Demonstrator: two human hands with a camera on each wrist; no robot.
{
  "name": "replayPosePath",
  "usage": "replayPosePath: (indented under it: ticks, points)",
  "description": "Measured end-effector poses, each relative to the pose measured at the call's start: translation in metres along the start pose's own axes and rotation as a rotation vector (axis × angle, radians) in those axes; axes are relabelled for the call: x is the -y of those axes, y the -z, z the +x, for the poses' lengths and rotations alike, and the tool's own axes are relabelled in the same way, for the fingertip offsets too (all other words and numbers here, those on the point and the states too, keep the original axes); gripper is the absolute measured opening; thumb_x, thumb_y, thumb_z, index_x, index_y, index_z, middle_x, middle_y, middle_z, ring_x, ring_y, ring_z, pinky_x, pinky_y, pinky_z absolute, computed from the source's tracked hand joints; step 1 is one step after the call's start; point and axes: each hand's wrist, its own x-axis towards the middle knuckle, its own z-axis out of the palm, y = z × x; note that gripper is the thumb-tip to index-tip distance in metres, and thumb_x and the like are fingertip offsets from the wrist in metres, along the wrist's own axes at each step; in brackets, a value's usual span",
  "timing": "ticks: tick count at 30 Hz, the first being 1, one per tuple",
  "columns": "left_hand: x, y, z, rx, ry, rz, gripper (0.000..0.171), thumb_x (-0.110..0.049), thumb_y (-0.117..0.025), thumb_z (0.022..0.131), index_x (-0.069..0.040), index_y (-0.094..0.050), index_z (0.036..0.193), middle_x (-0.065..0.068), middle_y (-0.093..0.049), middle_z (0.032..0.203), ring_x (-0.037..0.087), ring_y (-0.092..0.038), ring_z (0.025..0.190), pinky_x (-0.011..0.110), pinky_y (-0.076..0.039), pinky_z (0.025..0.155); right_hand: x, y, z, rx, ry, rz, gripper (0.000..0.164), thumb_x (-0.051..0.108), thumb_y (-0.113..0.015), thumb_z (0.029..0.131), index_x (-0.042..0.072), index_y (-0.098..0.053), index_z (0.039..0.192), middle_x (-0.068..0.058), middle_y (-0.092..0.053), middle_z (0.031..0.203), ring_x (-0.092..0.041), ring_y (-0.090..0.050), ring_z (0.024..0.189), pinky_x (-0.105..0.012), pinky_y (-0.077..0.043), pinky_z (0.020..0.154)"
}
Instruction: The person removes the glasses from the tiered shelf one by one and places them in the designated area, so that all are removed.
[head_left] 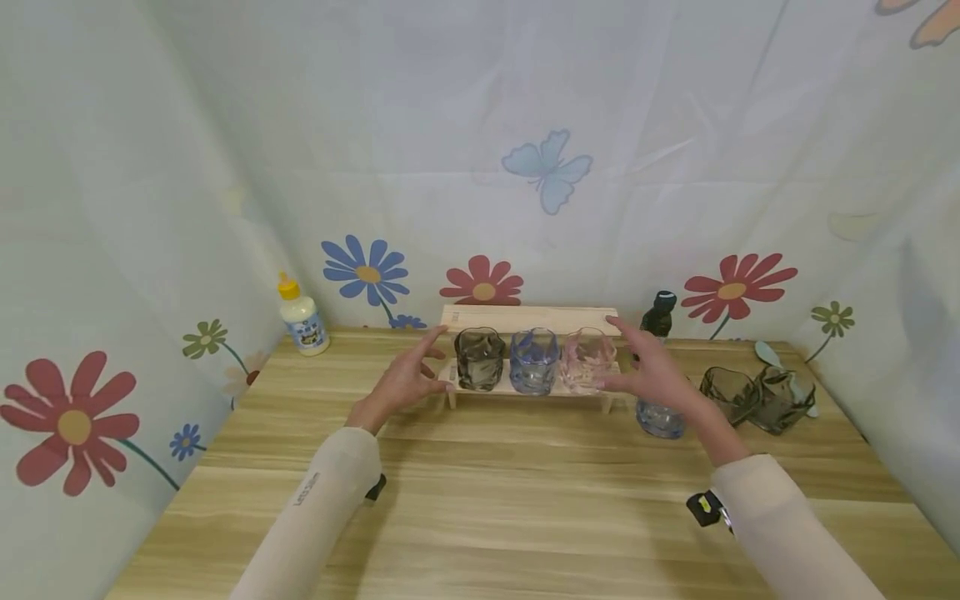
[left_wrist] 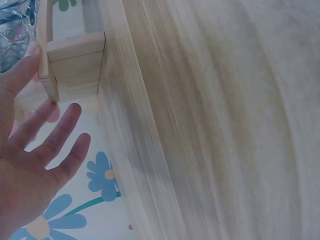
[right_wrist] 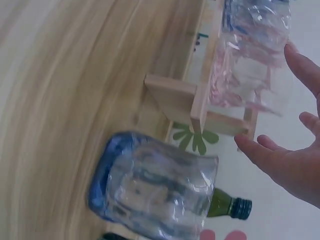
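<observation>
A small wooden rack [head_left: 529, 318] stands near the back of the table and bears three wavy glasses: a grey glass [head_left: 480, 360], a blue glass [head_left: 534, 362] and a pink glass [head_left: 587, 362]. My left hand [head_left: 405, 375] is at the rack's left end, fingers spread. In the left wrist view its thumb and index fingertip touch the end of a rack board [left_wrist: 47, 75]. At the other end, my right hand [head_left: 654, 367] spreads its fingers around the corner by the pink glass. Whether its fingertips touch the wood cannot be told.
Right of the rack stands a clear bluish glass [head_left: 660, 419], with a dark-capped bottle [head_left: 658, 315] behind. Farther right are two dark glasses [head_left: 780, 404] and a pale spoon-shaped thing [head_left: 767, 353]. A yellow-capped bottle [head_left: 303, 321] stands at the back left, before a flowered curtain [head_left: 420, 167].
</observation>
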Motion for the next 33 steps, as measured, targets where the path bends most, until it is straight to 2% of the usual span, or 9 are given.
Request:
replayPosePath:
  ticks: [2, 5, 9, 12, 16, 20, 28, 30, 33]
  points:
    - [0.000, 0.000, 0.000, -0.001, 0.008, -0.002, 0.101, -0.023, -0.085, 0.081, -0.036, -0.021, 0.158, 0.015, -0.061, 0.136, 0.033, -0.070, 0.099, 0.050, -0.056, 0.087, 0.001, -0.007, 0.003, 0.006, 0.013, -0.005, 0.093, 0.016, -0.081, 0.085, 0.005, -0.024, 0.157, -0.034, -0.034, 0.149, -0.054, -0.046, 0.127, -0.066, -0.046, 0.098]
    - [-0.001, -0.001, -0.001, 0.003, 0.011, -0.010, 0.100, -0.023, -0.085, 0.081, -0.036, -0.022, 0.158, 0.015, -0.061, 0.136, 0.033, -0.070, 0.100, 0.051, -0.056, 0.088, 0.001, -0.017, 0.008, -0.003, 0.052, -0.009, 0.092, 0.012, -0.082, 0.083, 0.001, -0.027, 0.155, -0.032, -0.049, 0.131, -0.046, -0.054, 0.112, -0.060, -0.051, 0.089]
    - [-0.003, -0.002, -0.001, 0.012, 0.011, -0.013, 0.100, -0.024, -0.084, 0.082, -0.037, -0.021, 0.158, 0.014, -0.061, 0.136, 0.033, -0.070, 0.100, 0.050, -0.056, 0.088, 0.001, -0.026, 0.016, -0.018, 0.075, 0.000, 0.091, 0.009, -0.083, 0.080, -0.001, -0.030, 0.153, -0.029, -0.055, 0.120, -0.042, -0.057, 0.104, -0.056, -0.051, 0.083]
    - [-0.004, -0.001, -0.001, 0.014, 0.013, -0.012, 0.100, -0.024, -0.084, 0.082, -0.038, -0.021, 0.158, 0.014, -0.061, 0.136, 0.032, -0.070, 0.100, 0.050, -0.056, 0.087, 0.001, -0.031, 0.020, -0.023, 0.045, -0.007, 0.091, 0.011, -0.084, 0.080, 0.000, -0.031, 0.153, -0.030, -0.052, 0.134, -0.044, -0.057, 0.114, -0.059, -0.050, 0.091]
    - [-0.004, 0.000, -0.002, 0.007, 0.007, -0.017, 0.100, -0.023, -0.084, 0.082, -0.038, -0.021, 0.158, 0.014, -0.061, 0.136, 0.033, -0.070, 0.101, 0.050, -0.056, 0.087, 0.002, -0.035, 0.023, -0.028, 0.018, -0.005, 0.092, 0.014, -0.085, 0.079, 0.001, -0.032, 0.153, -0.031, -0.052, 0.135, -0.042, -0.057, 0.109, -0.058, -0.050, 0.090]
    - [-0.003, 0.001, -0.001, 0.000, 0.005, -0.015, 0.101, -0.023, -0.085, 0.081, -0.038, -0.021, 0.158, 0.014, -0.062, 0.136, 0.033, -0.070, 0.100, 0.051, -0.056, 0.087, 0.002, -0.037, 0.025, -0.033, 0.018, 0.003, 0.091, 0.017, -0.084, 0.080, 0.000, -0.032, 0.153, -0.031, -0.047, 0.144, -0.045, -0.055, 0.117, -0.061, -0.048, 0.093]
    - [-0.002, 0.001, -0.001, 0.006, 0.009, -0.007, 0.100, -0.024, -0.084, 0.082, -0.037, -0.021, 0.158, 0.014, -0.061, 0.136, 0.032, -0.070, 0.100, 0.050, -0.056, 0.088, 0.003, -0.039, 0.026, -0.054, 0.015, -0.009, 0.090, 0.015, -0.085, 0.078, 0.000, -0.035, 0.152, -0.031, -0.050, 0.142, -0.045, -0.056, 0.116, -0.062, -0.048, 0.094]
    - [-0.003, 0.001, -0.002, 0.009, 0.009, -0.010, 0.100, -0.024, -0.084, 0.082, -0.036, -0.021, 0.158, 0.014, -0.061, 0.136, 0.032, -0.070, 0.101, 0.050, -0.056, 0.088, 0.003, -0.039, 0.026, -0.056, 0.013, -0.019, 0.089, 0.015, -0.085, 0.079, 0.000, -0.036, 0.151, -0.029, -0.055, 0.135, -0.041, -0.059, 0.107, -0.058, -0.050, 0.090]
    - [-0.003, 0.002, -0.002, 0.011, 0.011, -0.009, 0.100, -0.023, -0.084, 0.082, -0.036, -0.021, 0.158, 0.015, -0.061, 0.137, 0.033, -0.070, 0.101, 0.051, -0.055, 0.089, 0.003, -0.040, 0.026, -0.066, 0.012, -0.034, 0.088, 0.015, -0.085, 0.079, -0.001, -0.037, 0.151, -0.026, -0.059, 0.110, -0.032, -0.055, 0.086, -0.046, -0.049, 0.074]
